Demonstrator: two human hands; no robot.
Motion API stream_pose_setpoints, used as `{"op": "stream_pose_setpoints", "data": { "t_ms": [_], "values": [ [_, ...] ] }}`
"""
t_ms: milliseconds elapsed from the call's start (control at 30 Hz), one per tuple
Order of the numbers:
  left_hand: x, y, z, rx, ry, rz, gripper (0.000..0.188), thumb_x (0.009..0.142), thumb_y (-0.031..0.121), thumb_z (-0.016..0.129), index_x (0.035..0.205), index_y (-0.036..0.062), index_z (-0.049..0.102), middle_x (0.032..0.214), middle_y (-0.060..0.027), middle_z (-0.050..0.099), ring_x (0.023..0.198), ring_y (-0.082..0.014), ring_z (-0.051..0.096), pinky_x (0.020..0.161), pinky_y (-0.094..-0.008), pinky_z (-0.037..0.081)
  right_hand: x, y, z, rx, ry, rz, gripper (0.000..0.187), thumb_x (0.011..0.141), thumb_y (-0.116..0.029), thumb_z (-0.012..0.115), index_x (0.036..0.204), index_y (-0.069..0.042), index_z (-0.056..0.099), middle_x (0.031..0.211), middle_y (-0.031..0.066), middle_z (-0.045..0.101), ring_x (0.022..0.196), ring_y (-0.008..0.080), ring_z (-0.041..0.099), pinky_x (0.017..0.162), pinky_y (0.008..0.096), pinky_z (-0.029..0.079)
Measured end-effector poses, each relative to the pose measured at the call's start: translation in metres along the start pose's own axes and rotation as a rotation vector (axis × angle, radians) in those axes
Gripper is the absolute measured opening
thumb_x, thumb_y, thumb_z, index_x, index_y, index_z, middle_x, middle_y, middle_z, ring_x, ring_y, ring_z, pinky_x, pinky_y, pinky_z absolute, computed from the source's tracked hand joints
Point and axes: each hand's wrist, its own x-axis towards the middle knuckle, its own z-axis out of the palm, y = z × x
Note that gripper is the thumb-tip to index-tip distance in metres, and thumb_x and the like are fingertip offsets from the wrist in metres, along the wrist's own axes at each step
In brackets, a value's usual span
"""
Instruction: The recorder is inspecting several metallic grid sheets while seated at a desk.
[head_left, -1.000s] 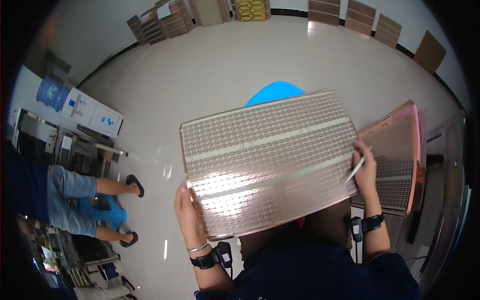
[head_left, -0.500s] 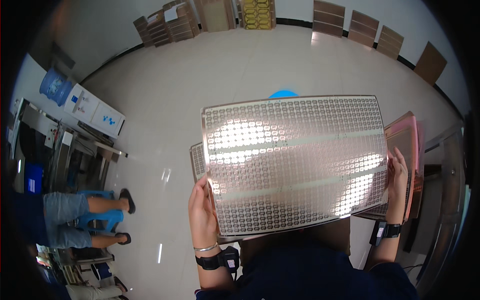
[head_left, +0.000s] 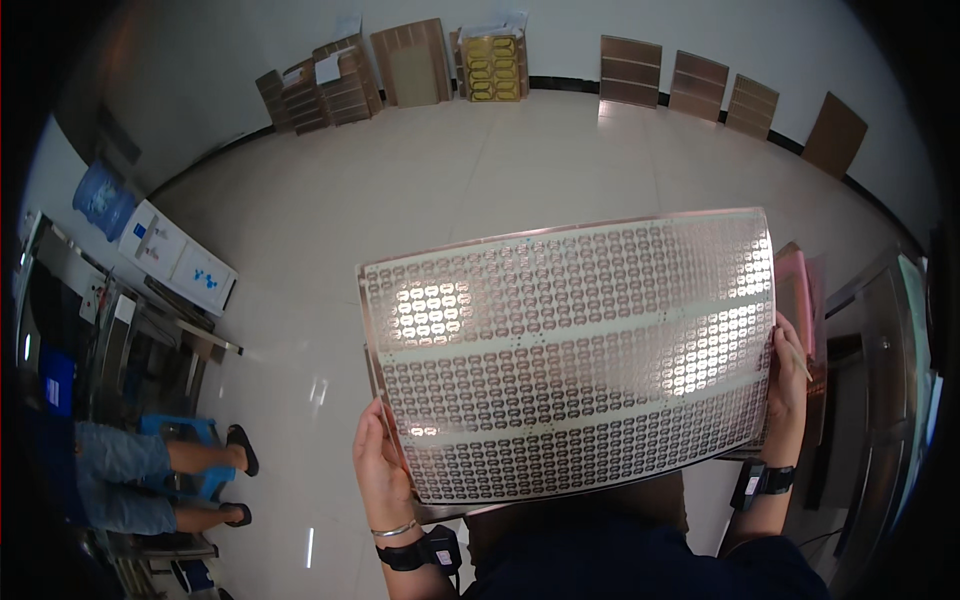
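Observation:
A large rectangular circuit board panel (head_left: 580,370) spans the middle of the view, covered with rows of small repeated oval patterns and crossed by two pale bands. Bright glare patches shine on its surface. My left hand (head_left: 383,475) grips its lower left edge, fingers partly hidden along the rim. On the opposite side, my right hand (head_left: 790,370) closes on the right edge. The panel tilts, its right end higher. Further boards lie behind and beneath it, mostly hidden; a pinkish stack (head_left: 793,300) shows beyond my right hand.
Several boards (head_left: 630,72) lean along the far wall, one with yellow patterns (head_left: 493,68). To the left stand a water dispenser (head_left: 178,255) and a blue stool (head_left: 215,480) by a person's legs (head_left: 200,458). A metal-framed cabinet (head_left: 880,345) is at the right.
The panel has shifted left and its left end has dropped, my left hand moving with it. The room sits lower in view. A blue round thing behind the panel is now hidden.

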Motion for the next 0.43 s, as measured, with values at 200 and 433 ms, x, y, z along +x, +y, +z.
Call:
{"op": "stream_pose_setpoints", "data": {
  "t_ms": [200,433],
  "values": [
    [0.003,0.007,-0.013,-0.05,-0.265,0.23,0.028,0.095,0.01,0.054,0.122,0.006,0.053,0.118,-0.0073,0.059,0.108,-0.0166,0.056,0.098,-0.032,0.043,0.01,-0.017,-0.007,-0.022,-0.038,-0.198,0.031,0.098,-0.022,0.052,0.122,-0.003,0.054,0.117,0.0072,0.06,0.109,0.0157,0.054,0.096,0.03,0.04],
    [0.0,-0.003,0.027,0.139,-0.441,0.334,0.016,0.092,0.007,0.058,0.108,0.0095,0.055,0.145,-0.0193,0.035,0.124,-0.0313,0.049,0.108,-0.0416,0.039,0.091,0.01,-0.102,0.632,-0.774,-0.277,0.052,0.094,-0.034,0.057,0.141,-0.022,0.039,0.157,0.0076,0.008,0.135,0.0359,0.035,0.107,0.061,0.027]
  ]
}}
